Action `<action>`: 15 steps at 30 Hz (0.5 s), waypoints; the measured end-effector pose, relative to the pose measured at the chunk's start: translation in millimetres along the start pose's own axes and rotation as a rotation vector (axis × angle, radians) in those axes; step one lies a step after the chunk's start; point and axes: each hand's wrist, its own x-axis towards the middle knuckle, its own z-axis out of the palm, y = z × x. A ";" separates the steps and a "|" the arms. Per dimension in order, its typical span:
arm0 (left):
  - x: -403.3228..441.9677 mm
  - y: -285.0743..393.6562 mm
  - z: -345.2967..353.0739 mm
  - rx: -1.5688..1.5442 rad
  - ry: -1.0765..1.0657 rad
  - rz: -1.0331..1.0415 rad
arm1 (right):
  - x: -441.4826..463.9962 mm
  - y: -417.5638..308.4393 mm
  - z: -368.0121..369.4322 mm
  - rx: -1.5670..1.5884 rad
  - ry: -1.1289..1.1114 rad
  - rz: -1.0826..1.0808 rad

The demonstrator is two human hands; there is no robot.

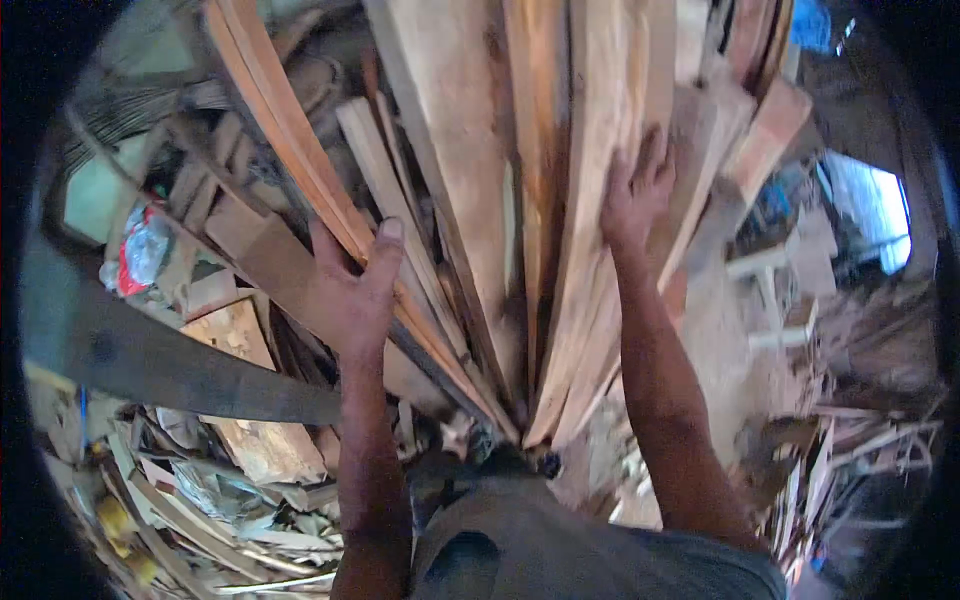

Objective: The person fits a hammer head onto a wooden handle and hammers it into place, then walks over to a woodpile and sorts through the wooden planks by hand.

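Observation:
Several long wooden planks stand close together in front of me, fanning out upward from near my feet. My left hand [358, 290] is closed around a narrow reddish-brown wooden strip [285, 120], thumb on its right side and fingers on its left. Against a pale plank [605, 110] on the right lies my right hand [640, 195], fingers apart and touching the wood. Between the hands rise a wide light board [455, 120] and a thinner orange-brown plank [537, 150]. The lower ends of the planks meet near my body.
Wood offcuts [230, 550] are heaped at lower left, beside a rough block [265, 440]. A dark curved band [180, 355] crosses the left side. A red-and-clear plastic bag [143, 250] hangs among boards. More scrap wood [870, 450] lies at right, below a bright opening [870, 210].

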 end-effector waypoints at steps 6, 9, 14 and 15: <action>-17.9 -15.1 22.4 -0.361 -0.016 -0.008 | 2.2 6.2 9.2 -0.080 0.077 0.014; -23.8 -7.2 22.8 -0.341 -0.034 -0.051 | -6.3 -7.3 -0.2 -0.077 0.053 0.048; 39.5 33.2 -46.5 0.098 0.191 0.508 | -1.3 -26.5 -31.9 -0.108 0.013 0.040; 57.4 46.1 -73.8 0.237 0.290 0.583 | 0.1 -33.0 -33.0 -0.103 -0.074 0.154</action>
